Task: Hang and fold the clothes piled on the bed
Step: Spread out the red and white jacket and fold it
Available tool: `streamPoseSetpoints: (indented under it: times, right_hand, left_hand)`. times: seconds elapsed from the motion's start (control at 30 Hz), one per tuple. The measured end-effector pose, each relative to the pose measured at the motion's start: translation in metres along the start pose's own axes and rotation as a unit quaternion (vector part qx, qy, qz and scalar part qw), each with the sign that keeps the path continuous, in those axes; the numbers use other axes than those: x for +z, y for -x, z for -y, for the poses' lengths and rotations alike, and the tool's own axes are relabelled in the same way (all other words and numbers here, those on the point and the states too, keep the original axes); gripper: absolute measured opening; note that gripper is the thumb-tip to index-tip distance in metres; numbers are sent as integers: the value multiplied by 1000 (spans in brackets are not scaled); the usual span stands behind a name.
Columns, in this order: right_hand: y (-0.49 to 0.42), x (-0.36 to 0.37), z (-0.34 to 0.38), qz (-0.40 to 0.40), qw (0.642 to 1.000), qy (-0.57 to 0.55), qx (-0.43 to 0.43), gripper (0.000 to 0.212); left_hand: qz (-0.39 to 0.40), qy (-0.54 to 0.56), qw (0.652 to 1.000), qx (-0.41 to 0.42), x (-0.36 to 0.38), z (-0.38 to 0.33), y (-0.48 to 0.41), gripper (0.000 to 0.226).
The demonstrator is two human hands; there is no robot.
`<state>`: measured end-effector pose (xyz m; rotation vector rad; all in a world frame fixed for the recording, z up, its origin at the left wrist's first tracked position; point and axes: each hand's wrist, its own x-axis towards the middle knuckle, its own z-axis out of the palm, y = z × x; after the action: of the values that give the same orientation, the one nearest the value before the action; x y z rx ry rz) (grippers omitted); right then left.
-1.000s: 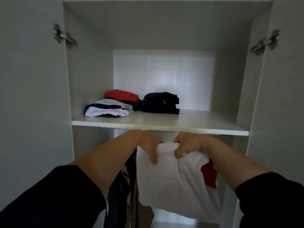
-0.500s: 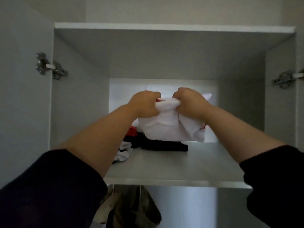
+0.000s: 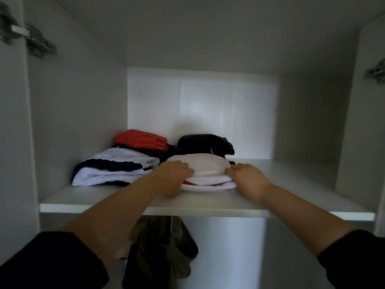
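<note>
The folded white garment (image 3: 208, 172), which half a second ago is held up in the air in front of the wardrobe's (image 3: 83, 101) back wall, now lies flat on the shelf (image 3: 295, 184), at the centre of the frame. A sliver of red shows between its layers along the front edge. It sits just in front of the dark garment (image 3: 205, 142) and just beside the striped garment (image 3: 116, 170) to its left. A red garment (image 3: 141, 139) lies on the pile behind that one.

The left hand (image 3: 174, 178) holds the bundle's left end, thumb side on top and fingers curled at the edge. The right hand (image 3: 249, 182) does the same at the right end, its fingers bent against the cloth. Both hands rest low on the shelf, so the bundle's weight appears to be on the board and not in the grip.

For the task, this looks like one more folded piece reaching its place beside the three already stored. The placing seems nearly done: what is left is probably to let go without dragging the layers open. Hanging clothes (image 3: 162, 253) show below the shelf at the lower centre. The bed and its pile are out of view, so how much remains cannot be told.
</note>
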<state>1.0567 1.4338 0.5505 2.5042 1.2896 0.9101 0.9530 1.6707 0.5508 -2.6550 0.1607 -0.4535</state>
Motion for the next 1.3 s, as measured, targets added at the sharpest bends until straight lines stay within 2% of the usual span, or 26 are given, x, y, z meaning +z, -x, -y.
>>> streamPoseSetpoints:
  times: [0.07, 0.1, 0.17, 0.2, 0.23, 0.27, 0.3, 0.37, 0.4, 0.47, 0.63, 0.77, 0.87, 1.0, 1.13, 1.2, 1.3]
  right_hand:
    - [1, -3, 2, 29, 994, -106, 1, 26]
    - [-1, -8, 2, 41, 981, -191, 9, 28]
    - [-6, -22, 8, 17, 928, -368, 59, 34]
    - [-10, -26, 13, -23, 896, -432, 102, 34]
    - [-16, -26, 18, -69, 878, -455, 135, 32]
    - [-23, -24, 24, -97, 881, -436, 156, 31]
    - [-30, -20, 29, -90, 903, -387, 163, 34]
    - [-42, 0, 40, 40, 956, -251, 148, 48]
    - [-47, 11, 43, 106, 964, -199, 137, 52]
    - [-57, 29, 46, 155, 964, -166, 137, 55]
    - [-80, 48, 40, 157, 959, -196, 131, 56]
    - [-80, 49, 40, 97, 948, -263, 150, 56]
    - [-55, 37, 40, 71, 923, -341, 163, 56]
    - [12, 16, 27, 61, 920, -321, 214, 51]
    - [98, -14, 0, -45, 908, -282, 306, 43]
    - [149, -29, -13, -72, 899, -265, 340, 40]
    - [233, -50, -29, -111, 883, -243, 386, 36]
  left_hand:
    - [45, 95, 994, -16, -12, 3, -1, 22]
    - [49, 183, 981, -43, -21, 6, -3, 30]
    - [-4, 338, 936, -100, -34, 10, -8, 45]
    - [-42, 345, 930, -119, -36, 10, -13, 45]
    - [-64, 303, 941, -135, -33, 8, -18, 44]
    - [-65, 267, 950, -147, -27, 3, -23, 42]
    - [-53, 242, 958, -146, -18, -3, -27, 42]
    - [-22, 202, 969, -138, 7, -12, -34, 44]
    - [-25, 181, 973, -138, 19, -14, -37, 47]
    - [-45, 159, 974, -155, 35, -10, -42, 53]
    - [-47, 155, 972, -169, 49, 3, -51, 55]
    - [-81, 151, 969, -178, 48, 0, -47, 51]
    - [-56, 178, 966, -181, 36, -17, -39, 54]
    - [-32, 219, 964, -148, 11, -54, -24, 59]
    - [-41, 314, 941, -122, -16, -131, -13, 54]
    - [-22, 309, 944, -118, -29, -179, -9, 54]
    - [-42, 298, 949, -97, -48, -254, -1, 56]
